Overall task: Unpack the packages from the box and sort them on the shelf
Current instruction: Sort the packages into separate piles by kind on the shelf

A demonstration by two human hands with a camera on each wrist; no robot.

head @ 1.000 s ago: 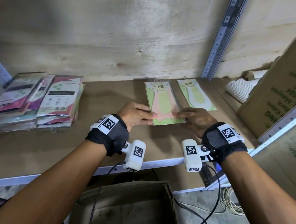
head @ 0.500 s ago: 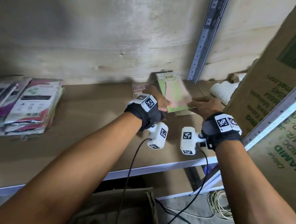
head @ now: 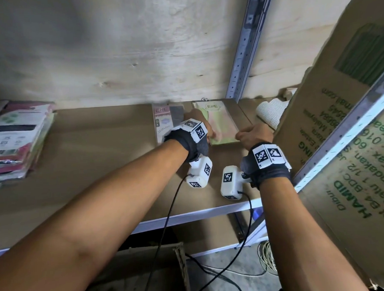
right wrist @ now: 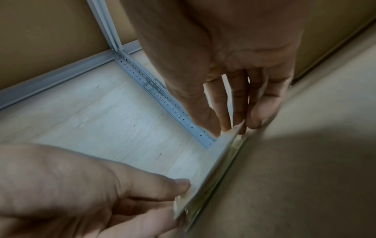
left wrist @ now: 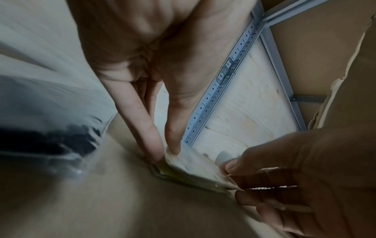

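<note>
A green ENE packet lies at the back right of the brown shelf, on top of another green packet whose edge shows beneath it. My left hand pinches its near-left corner, thumb on top. My right hand pinches the near-right corner, thumb above and fingers beside the edge. A pink and black ENE packet lies flat just to the left. The open cardboard box sits below the shelf, its inside mostly hidden by my left arm.
A pile of pink and white packets fills the shelf's left end. A grey slotted upright rises behind the green packets. White ribbed cups and a large printed carton crowd the right. Cables run down to the floor.
Both hands carried the green and pink packet back and to the right, onto the other green packet by the upright. The pink and black packet has come into view on the left.
</note>
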